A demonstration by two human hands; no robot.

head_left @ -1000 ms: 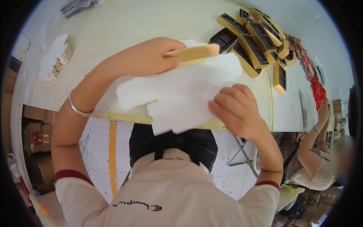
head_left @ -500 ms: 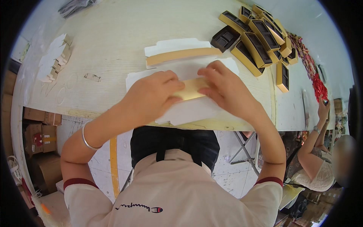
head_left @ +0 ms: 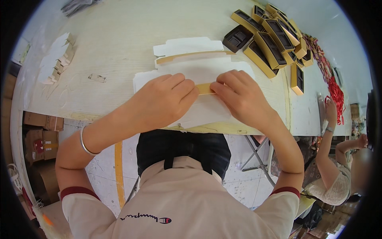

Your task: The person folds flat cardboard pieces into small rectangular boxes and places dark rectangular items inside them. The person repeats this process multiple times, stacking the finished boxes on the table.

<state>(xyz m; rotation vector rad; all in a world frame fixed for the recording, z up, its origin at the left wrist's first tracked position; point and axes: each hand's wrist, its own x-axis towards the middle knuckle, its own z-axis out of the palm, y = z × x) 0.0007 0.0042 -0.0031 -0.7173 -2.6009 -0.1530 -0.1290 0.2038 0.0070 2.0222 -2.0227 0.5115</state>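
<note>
A white cardboard box blank [head_left: 205,111] with gold outer faces lies before me at the table's near edge. My left hand [head_left: 171,97] has its fingers curled closed on the left part of a gold panel [head_left: 204,89] of the blank. On the right part of that panel, my right hand [head_left: 240,95] pinches with thumb and fingers. Between the hands only a short gold stretch shows; the panel's ends are hidden by my fingers. Beyond them, a long flap with a gold edge [head_left: 185,56] stands partly raised, with more white card [head_left: 191,46] behind it.
Gold boxes with black inserts [head_left: 270,46] are heaped at the far right, beside a loose black tray [head_left: 237,38]. White folded card pieces [head_left: 57,59] stand at the left. Red ribbons [head_left: 336,99] hang at the right, near another person's hand [head_left: 331,109].
My fingers have closed more tightly on the gold panel, and less of it shows. The far flap has tilted up. The other person's hand has moved toward the ribbons.
</note>
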